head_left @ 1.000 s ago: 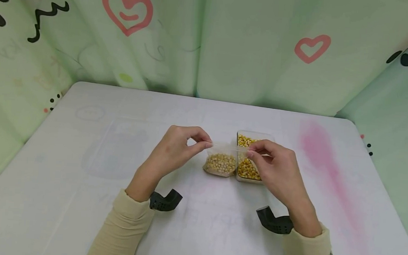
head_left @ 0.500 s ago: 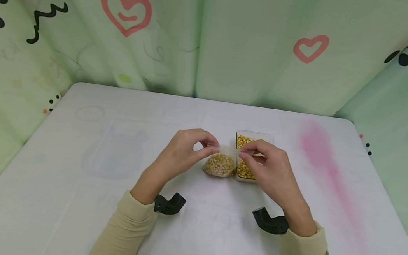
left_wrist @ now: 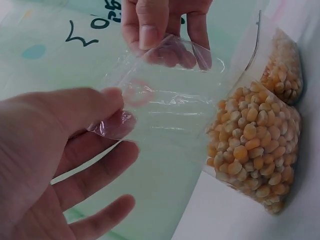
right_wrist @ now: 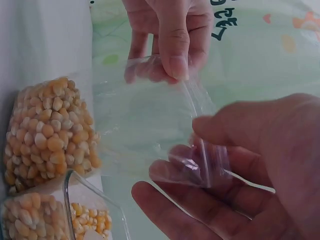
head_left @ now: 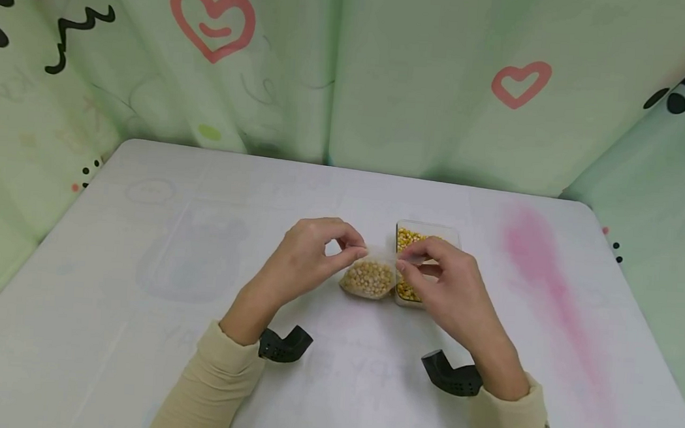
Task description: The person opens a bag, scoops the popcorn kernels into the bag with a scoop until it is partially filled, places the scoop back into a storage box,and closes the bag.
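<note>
A clear zip bag point(head_left: 368, 278) with corn kernels in its lower part stands on the table, its upper part drawn up between both hands. My left hand point(head_left: 313, 255) pinches the left side of the bag's top edge between thumb and fingers. At the opposite end of that edge, my right hand point(head_left: 447, 279) pinches the plastic near the zip strip point(right_wrist: 197, 130). The kernels point(left_wrist: 255, 145) are heaped at the bag's bottom in the left wrist view. Just right of the bag is a clear rectangular container point(head_left: 430, 229) with yellow corn kernels, partly hidden by my right hand.
The white table point(head_left: 192, 362) has a pink stain point(head_left: 542, 272) on its right side. Green curtains point(head_left: 409, 80) with printed hearts hang behind the table and along both sides. A black wrist camera point(head_left: 284, 344) sits on each of my wrists.
Both hands have come closer together along the bag's top: my left has shifted right, my right has shifted left. The bag's upper part has slackened, and its bottom stays beside the container.
</note>
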Demonstrator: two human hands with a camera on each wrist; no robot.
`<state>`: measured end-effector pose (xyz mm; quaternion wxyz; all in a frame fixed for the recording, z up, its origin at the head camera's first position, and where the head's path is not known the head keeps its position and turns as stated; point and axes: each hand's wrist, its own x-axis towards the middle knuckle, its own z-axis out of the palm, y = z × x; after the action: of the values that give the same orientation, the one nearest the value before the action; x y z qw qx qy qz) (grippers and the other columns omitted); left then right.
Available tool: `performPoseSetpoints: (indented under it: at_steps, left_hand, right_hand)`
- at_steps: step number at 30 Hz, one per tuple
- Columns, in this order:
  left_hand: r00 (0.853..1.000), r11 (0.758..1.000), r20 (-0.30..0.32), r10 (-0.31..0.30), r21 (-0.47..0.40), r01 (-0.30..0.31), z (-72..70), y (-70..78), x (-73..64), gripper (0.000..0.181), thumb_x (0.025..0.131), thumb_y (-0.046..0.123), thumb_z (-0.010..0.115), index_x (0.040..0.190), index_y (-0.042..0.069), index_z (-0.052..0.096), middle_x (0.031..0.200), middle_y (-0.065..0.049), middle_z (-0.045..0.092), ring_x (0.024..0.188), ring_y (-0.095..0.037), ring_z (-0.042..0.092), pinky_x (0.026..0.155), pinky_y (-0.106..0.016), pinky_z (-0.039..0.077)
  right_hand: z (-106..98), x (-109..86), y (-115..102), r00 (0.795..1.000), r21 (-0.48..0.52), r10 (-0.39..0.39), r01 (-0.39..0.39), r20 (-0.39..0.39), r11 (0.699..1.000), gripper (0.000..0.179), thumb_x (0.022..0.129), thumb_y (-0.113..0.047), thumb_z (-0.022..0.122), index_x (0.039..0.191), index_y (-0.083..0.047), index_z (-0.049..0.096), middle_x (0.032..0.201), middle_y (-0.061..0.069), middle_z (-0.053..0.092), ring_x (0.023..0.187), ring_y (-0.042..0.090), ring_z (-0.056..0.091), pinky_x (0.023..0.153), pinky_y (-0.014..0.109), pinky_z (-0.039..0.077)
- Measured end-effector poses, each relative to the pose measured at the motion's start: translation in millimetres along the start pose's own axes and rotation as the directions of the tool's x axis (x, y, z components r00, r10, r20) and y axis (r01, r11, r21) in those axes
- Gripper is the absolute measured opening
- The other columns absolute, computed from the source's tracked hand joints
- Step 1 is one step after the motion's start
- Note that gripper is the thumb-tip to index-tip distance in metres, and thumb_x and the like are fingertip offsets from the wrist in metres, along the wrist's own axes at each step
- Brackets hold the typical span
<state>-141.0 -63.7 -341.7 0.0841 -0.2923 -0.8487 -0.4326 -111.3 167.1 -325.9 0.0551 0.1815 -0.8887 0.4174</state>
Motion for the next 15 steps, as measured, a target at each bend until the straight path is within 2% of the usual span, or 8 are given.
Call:
performPoseSetpoints:
  at_steps: [4,9,15]
  left_hand:
    - [1.000,1.000,0.028,0.003,-0.022,-0.002,3.7,1.1,1.1,0.004,0.091,0.017,0.072,0.093,0.013,0.074,0.089,0.005,0.071,0.085,-0.005,0.063,0.081,-0.025,0.053]
    - [0.999,1.000,0.043,0.010,-0.025,-0.009,6.7,3.2,2.2,0.007,0.089,0.017,0.074,0.093,0.012,0.074,0.089,0.003,0.074,0.086,-0.008,0.067,0.083,-0.031,0.055]
    - [0.999,0.999,0.020,0.037,0.004,-0.037,7.8,4.6,2.0,0.008,0.088,0.019,0.075,0.090,0.012,0.075,0.087,0.003,0.074,0.084,-0.008,0.068,0.080,-0.034,0.056]
  right_hand:
    - [4.3,0.2,0.1,0.999,0.017,-0.043,0.043,0.009,0.999,0.008,0.091,-0.003,0.068,0.096,-0.009,0.069,0.094,0.000,0.069,0.083,0.007,0.066,0.077,0.020,0.055]
    - [6.8,0.8,-1.8,0.998,-0.016,-0.068,0.068,0.000,0.998,0.006,0.091,-0.005,0.069,0.094,-0.010,0.069,0.092,0.000,0.069,0.082,0.006,0.066,0.074,0.023,0.056]
    - [8.1,0.8,-2.8,0.997,-0.046,-0.074,0.073,-0.008,0.996,0.008,0.089,-0.002,0.070,0.093,-0.010,0.069,0.090,0.002,0.069,0.081,0.007,0.065,0.074,0.028,0.057]
